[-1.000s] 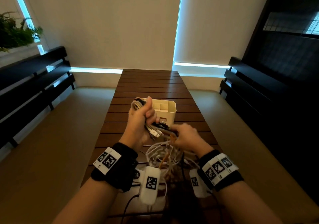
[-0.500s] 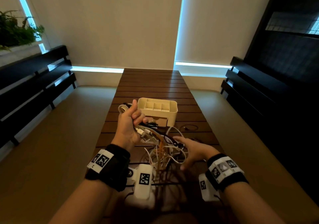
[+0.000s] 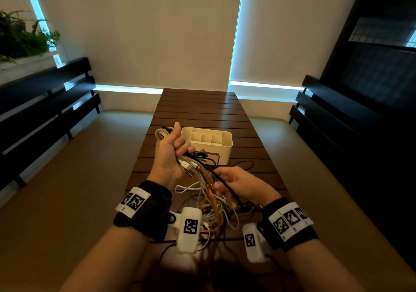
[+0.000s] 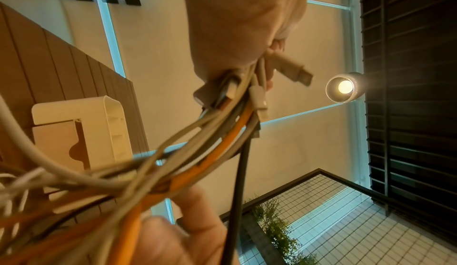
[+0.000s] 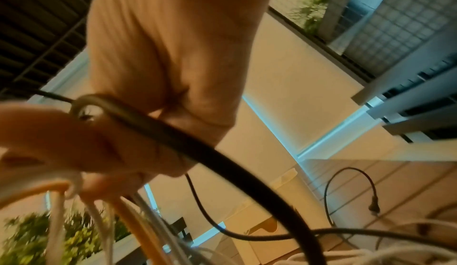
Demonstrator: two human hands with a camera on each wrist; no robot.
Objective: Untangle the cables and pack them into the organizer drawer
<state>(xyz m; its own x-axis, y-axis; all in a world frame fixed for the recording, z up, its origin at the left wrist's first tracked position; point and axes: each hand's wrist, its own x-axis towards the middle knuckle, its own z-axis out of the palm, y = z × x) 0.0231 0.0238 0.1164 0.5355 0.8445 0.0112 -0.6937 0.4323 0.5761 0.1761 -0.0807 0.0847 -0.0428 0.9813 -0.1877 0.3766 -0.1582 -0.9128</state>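
Far left, a leafy plant (image 3: pixel 21 37) sits on the sill above a dark slatted bench (image 3: pixel 42 102). Moving in, the left hand (image 3: pixel 170 154) is raised over the wooden desk (image 3: pixel 198 107), thumb up, fist clenched round a thick bundle of cables (image 3: pixel 191 164). Looped white cord bulges out behind the knuckles, and plug ends poke out below the fingers. The left wrist view shows it close: a USB plug (image 4: pixel 291 70) jutting sideways, white connector tips, an orange cable (image 4: pixel 222 148) and a black cable (image 4: pixel 241 181) running down out of the grip.

Just beyond that fist stands the white organizer drawer (image 3: pixel 208 144) on the desk, its top divided into compartments and a wooden drawer front facing the person. The drawer's inside cannot be made out.

Below and between the hands, the tangle (image 3: pixel 213 204) of white, orange and dark cords lies heaped on the desk, joined to the held bundle.

Now the right hand (image 3: pixel 242 184): lower, near the tangle, fingers curled around that black cable, which slants from the left fist down across its palm. The right wrist view confirms it, the black cord (image 5: pixel 197 148) passing between thumb and fingers, with white and orange strands hooked over a finger too.

Further right, a thin black lead (image 3: pixel 244 164) loops loose on the desk beside the organizer.
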